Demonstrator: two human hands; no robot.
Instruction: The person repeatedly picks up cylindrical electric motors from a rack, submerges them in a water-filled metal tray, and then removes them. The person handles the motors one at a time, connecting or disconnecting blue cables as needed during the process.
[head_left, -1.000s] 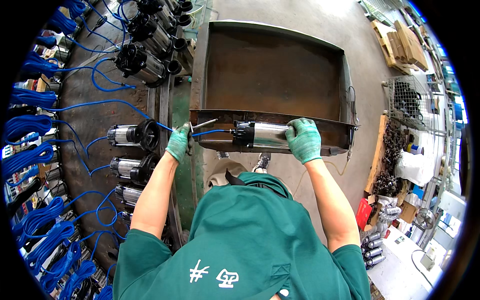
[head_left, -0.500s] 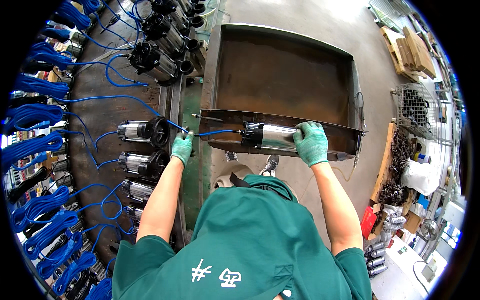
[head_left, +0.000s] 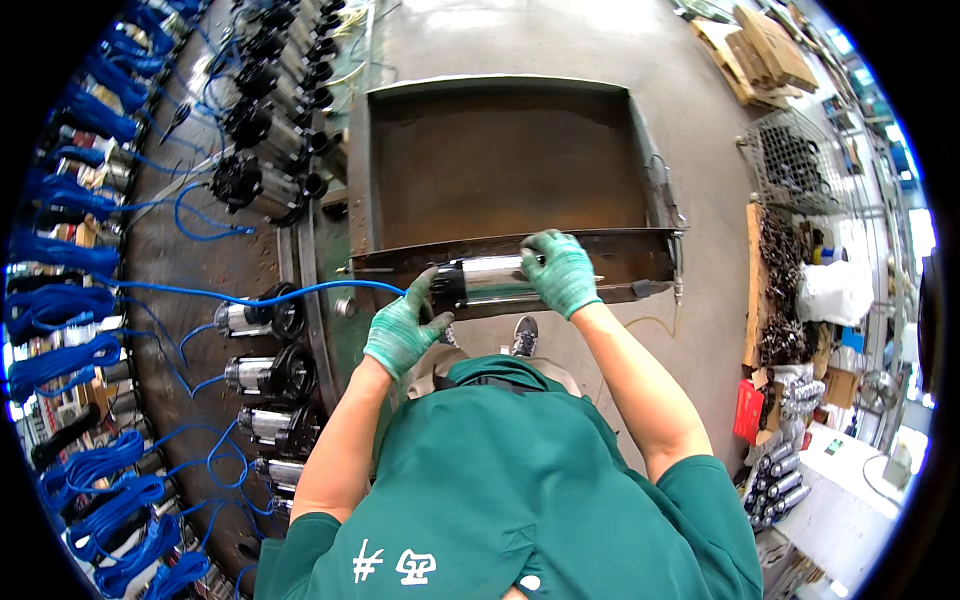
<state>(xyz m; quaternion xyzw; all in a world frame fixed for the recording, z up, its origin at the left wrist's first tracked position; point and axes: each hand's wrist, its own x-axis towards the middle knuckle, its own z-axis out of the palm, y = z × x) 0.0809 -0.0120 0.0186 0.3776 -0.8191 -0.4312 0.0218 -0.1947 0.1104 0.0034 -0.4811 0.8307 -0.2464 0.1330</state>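
A submersible pump motor (head_left: 495,278) with a silver cylindrical body and a black end lies across the narrow front ledge of a rusty metal tank. My left hand (head_left: 400,328), in a green glove, closes around the black end, thumb below and fingers above. From that end a blue cable (head_left: 300,292) runs left over the bench; where it joins the motor is hidden behind my fingers. My right hand (head_left: 562,274), gloved too, is wrapped over the right part of the silver body.
The tank (head_left: 510,160) holds dark brown liquid or a rusty bottom; which, I cannot tell. On the bench to the left stand several black-and-silver pumps (head_left: 262,318) and coils of blue cable (head_left: 55,305). A wire cage (head_left: 797,160) and pallet boards (head_left: 755,50) are at the right.
My left hand has let go of the cable and moved right to the motor's black end. My right hand keeps its hold on the body. The head view has shifted.
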